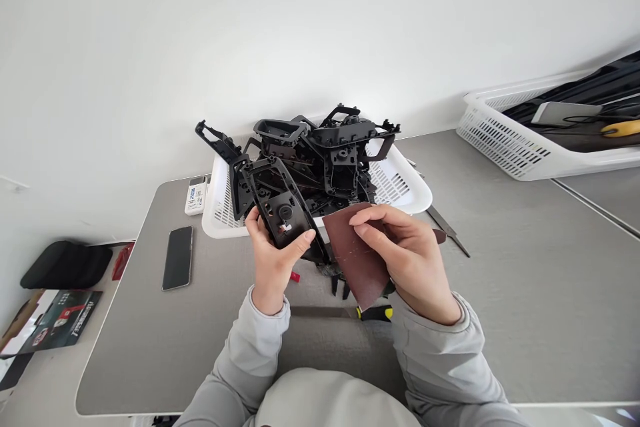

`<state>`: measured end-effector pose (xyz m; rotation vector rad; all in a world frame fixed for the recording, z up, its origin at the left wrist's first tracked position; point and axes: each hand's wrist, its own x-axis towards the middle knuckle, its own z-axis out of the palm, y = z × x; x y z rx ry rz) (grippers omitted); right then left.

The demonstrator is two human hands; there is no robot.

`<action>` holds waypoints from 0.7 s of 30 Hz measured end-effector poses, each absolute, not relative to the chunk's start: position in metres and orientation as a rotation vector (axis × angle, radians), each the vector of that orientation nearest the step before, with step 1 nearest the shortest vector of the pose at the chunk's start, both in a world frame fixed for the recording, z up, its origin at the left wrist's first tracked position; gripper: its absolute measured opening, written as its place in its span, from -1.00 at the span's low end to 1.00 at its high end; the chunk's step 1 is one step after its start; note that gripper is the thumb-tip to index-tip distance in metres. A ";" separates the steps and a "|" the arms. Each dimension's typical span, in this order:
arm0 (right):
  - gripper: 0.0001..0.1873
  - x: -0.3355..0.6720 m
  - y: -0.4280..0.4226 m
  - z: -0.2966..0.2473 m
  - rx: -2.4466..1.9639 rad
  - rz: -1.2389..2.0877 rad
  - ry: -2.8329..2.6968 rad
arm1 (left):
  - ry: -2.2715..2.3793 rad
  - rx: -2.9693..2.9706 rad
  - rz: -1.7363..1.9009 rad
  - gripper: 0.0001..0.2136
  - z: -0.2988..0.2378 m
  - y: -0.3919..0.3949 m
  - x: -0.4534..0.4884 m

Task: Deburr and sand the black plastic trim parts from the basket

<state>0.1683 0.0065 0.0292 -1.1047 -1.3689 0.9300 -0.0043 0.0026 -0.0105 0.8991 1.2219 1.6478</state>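
Head view | your left hand (273,250): grip clenched on black plastic housing (280,213) | your right hand (413,260): grip clenched on brown sandpaper (363,253) | both just in front of white plastic basket (415,193)

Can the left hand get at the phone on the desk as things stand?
Probably yes. The phone lies flat on the grey desk, to the side of the left hand, with no object showing between them. However, that hand is holding a black plastic part, which would likely need setting down first.
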 end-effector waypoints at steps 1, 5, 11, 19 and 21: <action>-0.91 0.170 0.007 0.030 -1.115 0.915 -1.426 | 1.217 0.900 1.655 -0.25 -0.010 0.002 -0.005; -0.84 0.182 0.012 0.030 -1.157 0.914 -1.771 | 1.180 0.812 1.768 -0.41 -0.005 0.003 -0.011; -0.71 0.176 0.020 0.009 -1.059 0.958 -2.173 | 1.149 0.655 1.874 -0.52 0.006 0.006 -0.023; -0.41 0.166 0.028 -0.033 -1.372 0.890 -2.501 | 1.126 0.646 1.857 -0.61 0.010 -0.005 -0.029; -0.44 0.171 0.031 -0.040 -1.564 0.744 -2.524 | 1.121 0.639 1.841 -0.59 0.009 -0.009 -0.031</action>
